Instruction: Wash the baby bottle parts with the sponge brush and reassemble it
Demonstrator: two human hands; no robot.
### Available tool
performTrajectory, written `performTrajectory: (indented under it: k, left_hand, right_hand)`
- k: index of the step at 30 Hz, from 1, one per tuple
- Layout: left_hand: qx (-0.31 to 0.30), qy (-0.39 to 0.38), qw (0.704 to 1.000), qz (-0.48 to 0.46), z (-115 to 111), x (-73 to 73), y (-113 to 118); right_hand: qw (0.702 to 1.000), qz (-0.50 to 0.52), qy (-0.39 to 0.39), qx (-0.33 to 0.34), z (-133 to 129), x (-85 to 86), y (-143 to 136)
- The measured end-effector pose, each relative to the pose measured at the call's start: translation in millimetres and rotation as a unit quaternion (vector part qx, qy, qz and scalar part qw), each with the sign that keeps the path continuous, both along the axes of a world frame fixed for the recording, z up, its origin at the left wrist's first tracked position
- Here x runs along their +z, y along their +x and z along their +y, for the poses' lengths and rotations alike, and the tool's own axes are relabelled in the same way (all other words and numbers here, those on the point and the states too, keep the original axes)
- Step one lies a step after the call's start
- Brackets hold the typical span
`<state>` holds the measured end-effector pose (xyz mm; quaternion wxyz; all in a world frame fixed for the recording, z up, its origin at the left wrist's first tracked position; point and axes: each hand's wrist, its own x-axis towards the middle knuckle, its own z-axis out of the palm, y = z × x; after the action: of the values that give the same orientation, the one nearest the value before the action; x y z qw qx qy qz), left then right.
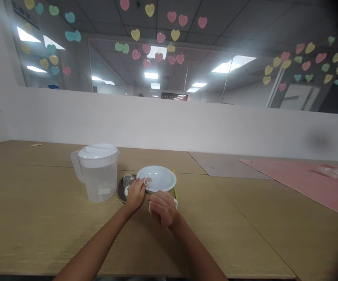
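My left hand (136, 194) is closed around a small clear round cup (148, 181), tilted over the near edge of a white plate (164, 179). Pinched in my right hand (163, 207) is a thin stick-like tool (149, 189), whose tip reaches to the small cup; its exact kind is too small to make out. Under my right hand a white round dish (176, 202) is mostly hidden. Left of my left hand, a dark metal tray (120, 191) holds a clear plastic cup (128, 180) and a small white item (126, 191).
A clear lidded pitcher (97, 177) stands left of the tray. A thin yellow-green stick (175, 190) lies right of the plate. Pink cloth (300, 183) covers the right side, with a crumpled clear wrapper (333, 171) on it. A white wall (157, 121) rises behind the table.
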<state>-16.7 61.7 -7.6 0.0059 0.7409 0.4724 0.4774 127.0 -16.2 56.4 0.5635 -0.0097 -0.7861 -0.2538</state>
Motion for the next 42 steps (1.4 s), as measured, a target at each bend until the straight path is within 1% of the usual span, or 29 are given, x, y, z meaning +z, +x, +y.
performTrajectory:
  k: [5,8,14,17,24,29,34,38,42]
  left_hand:
    - [-0.007,-0.005,1.0,-0.013,1.1,-0.2,-0.7]
    - [-0.013,-0.009,1.0,-0.02,-0.5,2.4,-0.5]
    - [-0.026,-0.004,0.999,-0.02,-5.3,8.0,0.9]
    - [-0.033,-0.005,0.999,-0.017,-5.4,8.0,0.6]
    - [-0.031,-0.006,0.999,-0.012,-3.4,4.5,0.2]
    - [-0.05,-0.008,0.999,-0.003,-3.6,6.1,0.0]
    - [-0.054,-0.017,0.998,-0.006,-2.0,4.8,0.0]
    - [-0.059,-0.017,0.998,-0.017,-2.3,4.1,1.2]
    - [-0.069,-0.023,0.997,-0.038,-5.8,7.2,3.3]
  right_hand:
    - [1.0,0.022,-0.017,-0.001,-2.7,5.8,0.8]
    - [0.998,0.057,-0.025,0.0,-2.2,6.7,2.2]
    - [0.994,0.08,-0.063,-0.032,1.4,4.6,8.2]
    - [0.991,0.11,-0.065,-0.05,4.0,4.2,10.0]
    - [0.981,0.17,-0.07,-0.056,16.2,0.1,15.7]
    - [0.97,0.208,-0.104,-0.065,27.6,-7.2,20.0]
    - [0.979,0.174,-0.098,-0.051,26.2,-7.5,16.9]
    - [0.982,0.148,-0.093,-0.065,18.3,-3.5,12.7]
    - [0.984,0.134,-0.092,-0.075,14.3,-0.7,9.5]
